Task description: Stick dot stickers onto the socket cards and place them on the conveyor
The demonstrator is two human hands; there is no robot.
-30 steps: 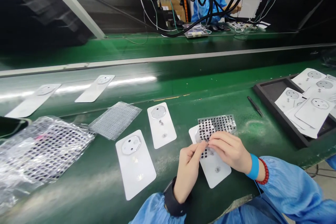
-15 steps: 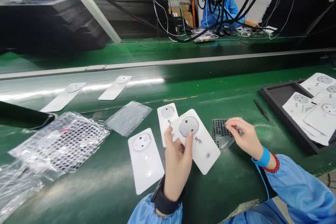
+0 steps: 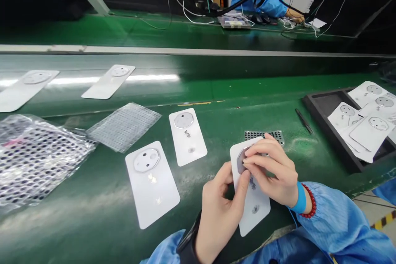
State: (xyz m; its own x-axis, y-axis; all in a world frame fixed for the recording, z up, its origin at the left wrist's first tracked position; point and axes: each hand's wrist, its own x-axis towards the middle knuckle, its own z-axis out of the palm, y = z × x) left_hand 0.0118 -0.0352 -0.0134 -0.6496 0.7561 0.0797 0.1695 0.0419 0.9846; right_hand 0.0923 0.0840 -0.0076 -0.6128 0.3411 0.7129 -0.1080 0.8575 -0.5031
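My left hand (image 3: 220, 204) grips the left edge of a white socket plate (image 3: 252, 202), thumb on its face. My right hand (image 3: 269, 169) rests on the plate's upper part, fingertips pinched at the grey round socket inset; what they pinch is too small to see. Just behind the hands lies a clear tray of small black dots (image 3: 264, 135). Two more white plates, one near (image 3: 151, 181) and one farther (image 3: 187, 135), lie flat on the green bench to the left.
A clear dimpled sheet (image 3: 123, 126) and a plastic bag of dotted sheets (image 3: 34, 156) lie at left. Two plates (image 3: 108, 81) ride the belt behind. A black tray (image 3: 328, 105) of white plates sits at right, black tweezers (image 3: 304, 121) beside it. A person in blue works across the line.
My left hand brought the lifted plate back down toward me. My right hand left the dot tray and moved onto the plate's socket inset.
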